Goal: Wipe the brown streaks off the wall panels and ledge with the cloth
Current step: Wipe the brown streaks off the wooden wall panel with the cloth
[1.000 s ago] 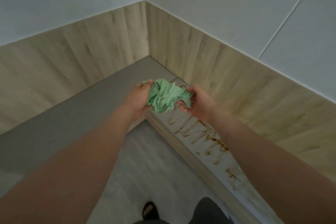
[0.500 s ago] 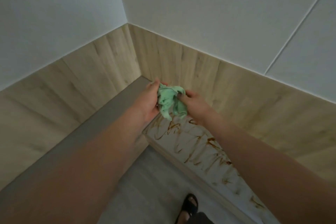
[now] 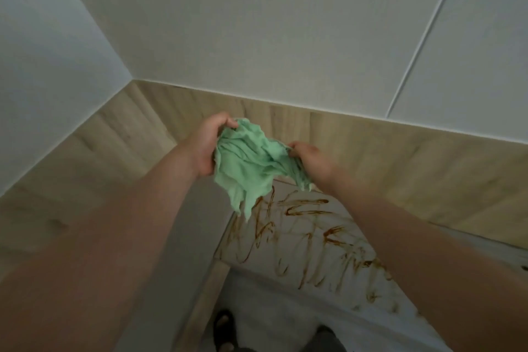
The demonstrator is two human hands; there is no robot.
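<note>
While both forearms reach out toward the corner, the mint-green cloth (image 3: 248,168) is bunched in the air between the two hands, above the far end of the ledge (image 3: 285,260). The left hand (image 3: 204,148) has its grip clamped on the cloth's upper left, fingers curled over the top fold and the palm against the fabric. The right hand (image 3: 310,160) has its grip closed on the cloth's right end, knuckles toward the camera and fingers tucked under the bunched fabric. A loose tail of the cloth hangs down between the wrists, in front of the streaked surface; whether it touches is not clear.

The brown streaks (image 3: 307,208) cover the pale top of the ledge in loops and zigzags that read as no letters. They run from the ledge's far left edge toward the lower right, under the right forearm.

Behind the hands the wood-grain wall panels (image 3: 400,168) meet the white upper wall (image 3: 257,37) along a thin pale line, and a diagonal seam (image 3: 423,34) crosses the white surface at the right. A grey shelf top (image 3: 205,223) adjoins the ledge on the left, edged with a wooden strip (image 3: 200,308). Below, a sandalled foot (image 3: 224,328) stands on the pale floor.
</note>
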